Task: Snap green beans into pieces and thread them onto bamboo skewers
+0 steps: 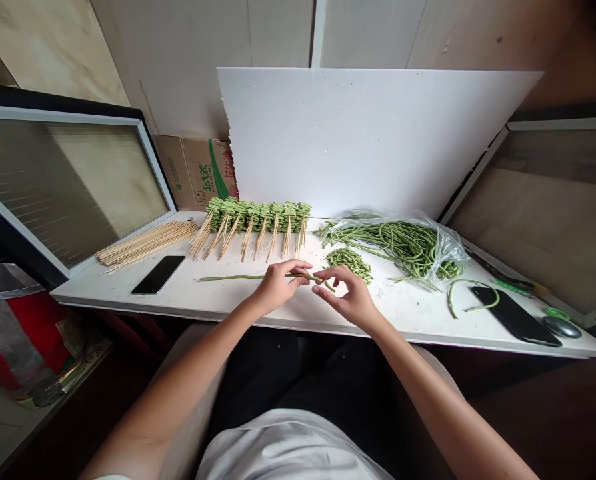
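Note:
A long green bean (233, 277) lies low over the white table (228, 300), its right part between the fingers of my left hand (281, 287). My right hand (349, 293) is beside the bean's right end, thumb and fingers apart, with a fingertip near or touching it; a short bean piece shows just below. Behind my hands is a pile of short bean pieces (351, 261). Farther back stand rows of skewered bean bundles (258, 217), their sticks pointing toward me. A plastic bag of long beans (408, 243) lies open at the right.
Bare bamboo skewers (148, 243) and a phone (159, 275) lie at the left. On the right are a loose curled bean (452, 300), a black phone (521, 317) and a round dark object (561, 327). A white board (378, 140) leans behind, beside a cardboard box (198, 173).

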Tool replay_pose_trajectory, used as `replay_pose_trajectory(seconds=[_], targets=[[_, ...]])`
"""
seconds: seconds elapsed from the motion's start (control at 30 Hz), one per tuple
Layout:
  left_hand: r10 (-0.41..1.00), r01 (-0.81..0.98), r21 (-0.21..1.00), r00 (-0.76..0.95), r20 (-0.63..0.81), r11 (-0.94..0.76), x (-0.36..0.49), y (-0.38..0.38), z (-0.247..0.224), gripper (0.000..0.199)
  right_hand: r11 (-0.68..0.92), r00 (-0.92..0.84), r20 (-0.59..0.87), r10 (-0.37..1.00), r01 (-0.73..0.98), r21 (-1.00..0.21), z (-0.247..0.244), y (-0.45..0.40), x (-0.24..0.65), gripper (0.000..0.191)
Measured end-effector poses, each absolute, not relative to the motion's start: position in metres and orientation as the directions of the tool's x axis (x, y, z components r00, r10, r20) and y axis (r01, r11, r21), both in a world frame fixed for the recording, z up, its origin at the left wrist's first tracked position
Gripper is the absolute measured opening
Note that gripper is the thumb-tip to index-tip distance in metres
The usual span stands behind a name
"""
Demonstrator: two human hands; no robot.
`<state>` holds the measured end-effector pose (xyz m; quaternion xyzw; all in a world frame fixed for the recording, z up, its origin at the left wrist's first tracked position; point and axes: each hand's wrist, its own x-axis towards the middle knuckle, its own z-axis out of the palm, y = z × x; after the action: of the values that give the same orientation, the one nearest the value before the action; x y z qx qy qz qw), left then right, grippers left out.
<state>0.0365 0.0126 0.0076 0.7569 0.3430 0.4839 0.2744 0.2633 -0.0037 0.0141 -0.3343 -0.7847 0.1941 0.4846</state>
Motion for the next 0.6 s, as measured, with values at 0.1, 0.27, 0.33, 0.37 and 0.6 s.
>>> replay_pose_trajectory(seconds=[0.1,0.27,0.33,0.37,0.6], targets=[[0.784,0.251,0.748,0.301,0.542,-0.614,0.038,0.009,0.009,0.032,0.708,-0.294,0.645,0.706,0.334,-0.623,0.014,-0.007,0.259,0.022],[0.765,0.274,0.718,0.315,0.561,-0.640,0.039,0.005,0.016,0.031,0.716,-0.267,0.668,0.694,0.352,-0.603,0.013,-0.007,0.258,0.015],[0.751,0.299,0.693,0.344,0.563,-0.656,0.037,0.007,0.018,0.023,0.719,-0.263,0.675,0.690,0.361,-0.594,0.012,-0.005,0.261,0.015],[0.745,0.313,0.680,0.358,0.563,-0.663,0.035,0.008,0.019,0.020,0.721,-0.259,0.679,0.687,0.363,-0.591,0.012,-0.004,0.262,0.015],[0.714,0.330,0.634,0.376,0.591,-0.699,0.033,0.009,0.020,0.014,0.740,-0.263,0.700,0.664,0.367,-0.564,0.015,-0.005,0.263,0.015]])
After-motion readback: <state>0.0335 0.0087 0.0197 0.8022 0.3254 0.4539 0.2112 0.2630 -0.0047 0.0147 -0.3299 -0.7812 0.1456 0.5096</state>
